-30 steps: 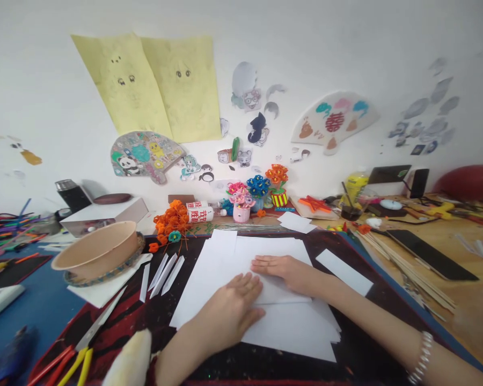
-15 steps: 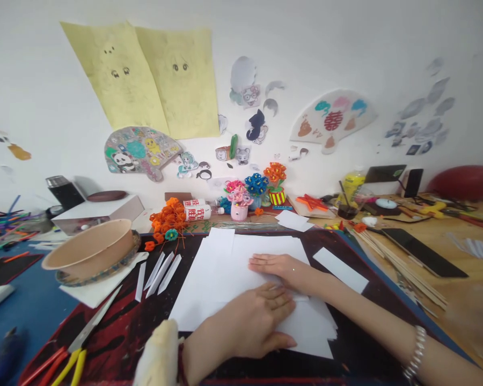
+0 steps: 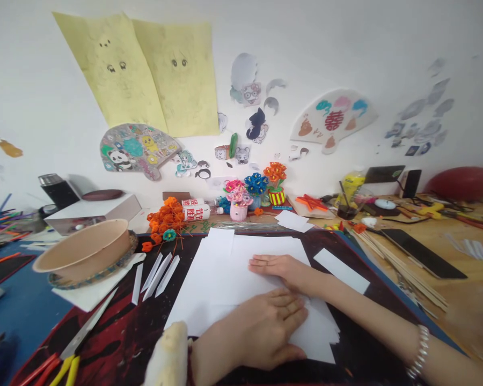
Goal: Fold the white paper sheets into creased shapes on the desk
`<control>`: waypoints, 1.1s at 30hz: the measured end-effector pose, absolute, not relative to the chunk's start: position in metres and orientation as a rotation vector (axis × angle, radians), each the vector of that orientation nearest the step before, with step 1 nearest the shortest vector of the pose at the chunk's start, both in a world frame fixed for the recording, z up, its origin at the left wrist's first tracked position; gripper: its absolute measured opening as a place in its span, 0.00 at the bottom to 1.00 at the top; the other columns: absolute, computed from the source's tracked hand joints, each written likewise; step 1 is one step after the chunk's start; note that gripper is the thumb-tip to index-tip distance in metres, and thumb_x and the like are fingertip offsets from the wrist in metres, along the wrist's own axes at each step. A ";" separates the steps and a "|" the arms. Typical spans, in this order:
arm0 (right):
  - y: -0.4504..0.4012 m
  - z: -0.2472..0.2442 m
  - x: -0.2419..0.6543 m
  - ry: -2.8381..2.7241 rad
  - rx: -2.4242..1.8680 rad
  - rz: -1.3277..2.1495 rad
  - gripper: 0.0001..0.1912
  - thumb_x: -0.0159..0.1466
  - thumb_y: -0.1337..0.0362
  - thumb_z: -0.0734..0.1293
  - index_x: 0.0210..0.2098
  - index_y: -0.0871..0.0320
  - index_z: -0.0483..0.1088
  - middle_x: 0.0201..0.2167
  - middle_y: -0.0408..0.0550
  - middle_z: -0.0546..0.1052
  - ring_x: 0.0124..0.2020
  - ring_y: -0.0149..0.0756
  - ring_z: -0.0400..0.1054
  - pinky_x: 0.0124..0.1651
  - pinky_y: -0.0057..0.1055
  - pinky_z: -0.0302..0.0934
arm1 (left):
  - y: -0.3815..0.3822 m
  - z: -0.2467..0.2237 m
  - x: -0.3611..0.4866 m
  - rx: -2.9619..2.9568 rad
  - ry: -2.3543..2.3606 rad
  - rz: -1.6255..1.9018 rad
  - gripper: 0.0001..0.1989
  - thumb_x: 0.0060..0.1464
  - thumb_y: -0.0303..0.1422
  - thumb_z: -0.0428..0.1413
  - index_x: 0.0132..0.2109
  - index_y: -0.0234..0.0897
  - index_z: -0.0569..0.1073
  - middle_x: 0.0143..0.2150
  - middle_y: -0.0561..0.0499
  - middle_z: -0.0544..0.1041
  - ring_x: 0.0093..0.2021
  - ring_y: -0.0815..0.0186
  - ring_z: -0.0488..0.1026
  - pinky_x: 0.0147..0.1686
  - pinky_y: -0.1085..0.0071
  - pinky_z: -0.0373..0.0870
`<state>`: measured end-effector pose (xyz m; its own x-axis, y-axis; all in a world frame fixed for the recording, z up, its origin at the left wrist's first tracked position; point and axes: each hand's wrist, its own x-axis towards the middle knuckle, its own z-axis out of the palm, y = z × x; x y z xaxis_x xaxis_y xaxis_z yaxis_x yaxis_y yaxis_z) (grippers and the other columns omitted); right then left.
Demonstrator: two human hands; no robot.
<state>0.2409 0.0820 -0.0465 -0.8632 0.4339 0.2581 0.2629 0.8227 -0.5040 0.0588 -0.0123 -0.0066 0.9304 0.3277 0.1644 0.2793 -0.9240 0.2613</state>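
White paper sheets (image 3: pixel 209 279) lie stacked on the dark mat in front of me. My left hand (image 3: pixel 265 327) presses down on the lower part of the stack, its fingers lying flat and pointing right. Above it, my right hand (image 3: pixel 284 271) rests palm down on the paper, fingers stretched to the left. The two hands are close together. A small white slip (image 3: pixel 221 242) lies at the stack's upper left, and a white strip (image 3: pixel 342 271) lies on the mat to the right. Several folded white strips (image 3: pixel 159 276) lie left of the stack.
Scissors (image 3: pixel 80 332) with red and yellow handles lie at the lower left. Behind them is a beige bowl (image 3: pixel 84 252). Orange craft flowers (image 3: pixel 169 217) and small flower pots stand along the back. Thin wooden sticks (image 3: pixel 398 268) and a black phone (image 3: pixel 422 253) lie right.
My left hand has slid a little to the right along the paper. My right hand has stayed nearly still. The view has shifted slightly.
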 end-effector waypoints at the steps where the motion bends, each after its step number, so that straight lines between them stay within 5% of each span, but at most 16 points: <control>1: 0.082 -0.047 0.240 -2.637 -0.525 0.649 0.30 0.63 0.76 0.61 0.63 0.54 0.60 0.65 0.49 0.61 0.66 0.35 0.54 0.67 0.39 0.48 | -0.011 -0.008 0.063 2.860 0.424 0.310 0.29 0.65 0.42 0.46 0.62 0.21 0.62 0.61 0.32 0.69 0.63 0.55 0.63 0.64 0.65 0.55; 16: 0.079 -0.044 0.242 -2.612 -0.552 0.734 0.39 0.58 0.84 0.54 0.64 0.50 0.58 0.66 0.42 0.59 0.66 0.31 0.52 0.68 0.39 0.46 | -0.029 0.001 0.045 2.726 0.565 0.310 0.26 0.65 0.41 0.48 0.64 0.31 0.60 0.65 0.40 0.64 0.64 0.60 0.62 0.63 0.65 0.56; 22: 0.071 -0.039 0.233 -2.582 -0.713 0.728 0.34 0.58 0.82 0.55 0.60 0.52 0.65 0.63 0.45 0.65 0.65 0.35 0.56 0.67 0.42 0.48 | -0.022 -0.005 0.017 2.905 1.134 0.207 0.13 0.64 0.27 0.45 0.40 0.35 0.74 0.39 0.47 0.81 0.40 0.61 0.78 0.46 0.64 0.72; 26: 0.051 -0.041 0.216 -2.523 -0.927 0.688 0.26 0.69 0.69 0.55 0.66 0.56 0.56 0.66 0.50 0.58 0.67 0.39 0.50 0.68 0.46 0.46 | -0.006 -0.018 0.014 2.860 1.462 0.252 0.18 0.62 0.27 0.45 0.57 0.26 0.67 0.59 0.33 0.70 0.60 0.50 0.66 0.55 0.50 0.65; 29: 0.032 -0.044 0.211 -2.533 -1.082 0.634 0.29 0.71 0.55 0.54 0.69 0.55 0.47 0.69 0.48 0.50 0.70 0.40 0.42 0.70 0.46 0.40 | -0.001 -0.022 0.011 2.801 1.507 0.149 0.25 0.64 0.31 0.43 0.66 0.27 0.57 0.68 0.36 0.57 0.67 0.51 0.54 0.62 0.49 0.57; 33: 0.012 -0.047 0.225 -2.600 -1.172 0.494 0.29 0.72 0.51 0.51 0.69 0.50 0.43 0.70 0.44 0.47 0.70 0.40 0.39 0.70 0.49 0.36 | -0.002 -0.021 0.000 2.706 1.494 0.090 0.29 0.66 0.39 0.40 0.68 0.27 0.53 0.70 0.39 0.50 0.69 0.52 0.47 0.64 0.51 0.53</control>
<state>0.2249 0.0123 -0.0465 -0.6468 0.7581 0.0836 0.6746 0.6198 -0.4009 -0.0001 -0.0023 -0.0210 0.5316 0.8466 0.0271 0.8437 -0.5321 0.0713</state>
